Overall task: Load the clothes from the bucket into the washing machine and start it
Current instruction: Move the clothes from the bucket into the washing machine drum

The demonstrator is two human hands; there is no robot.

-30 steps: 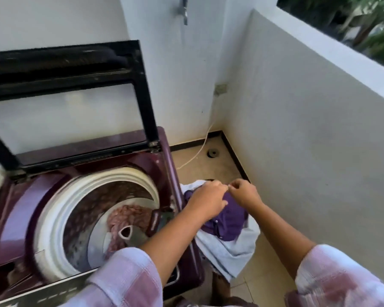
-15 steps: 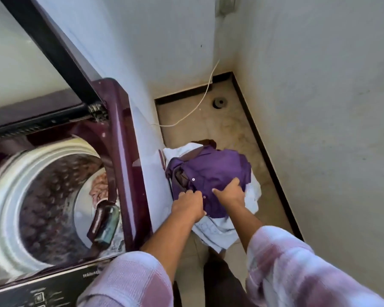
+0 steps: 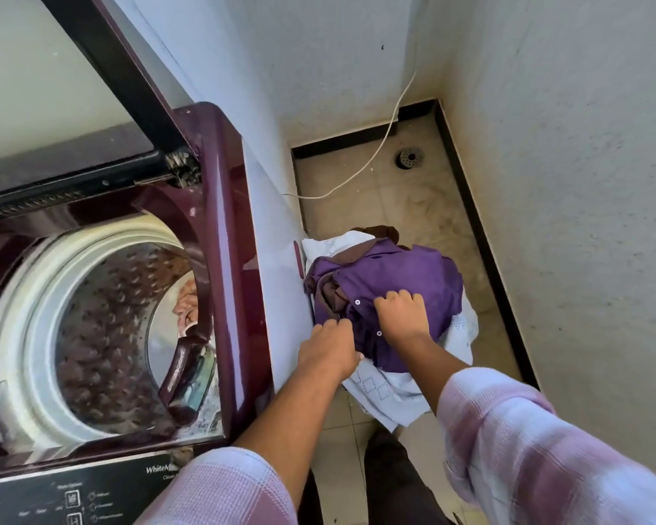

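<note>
The task is judged to be at an early stage. The washing machine (image 3: 228, 236) is seen at the left of the frame with its lid (image 3: 103, 66) raised, and one pinkish garment (image 3: 187, 303) is visible at the bottom of the drum (image 3: 103, 320); loading is therefore begun but far from finished. A heap of clothes is seen at centre right, on the floor just beside the machine's white side panel. The bucket itself is almost wholly hidden under the heap (only a thin maroon edge at the heap's left may belong to it). The control panel (image 3: 72, 498) at lower left is untouched, so starting the machine is left to do.

The left hand (image 3: 328, 352) is closed on the buttoned front edge of the purple shirt (image 3: 391, 282) on top of the heap. The right hand (image 3: 404, 314) is pressed down on the same shirt with fingers curled into the cloth; whether a fold is actually pinched cannot be told.

The purple shirt is a smooth, thin weave with small pale buttons and is crumpled. A brown garment (image 3: 387, 232) is glimpsed behind it, and a pale blue cloth (image 3: 379, 392) with a stitched square pattern hangs limply beneath. The drum is perforated steel within a cream plastic ring; the machine top is glossy maroon with rounded edges
</note>
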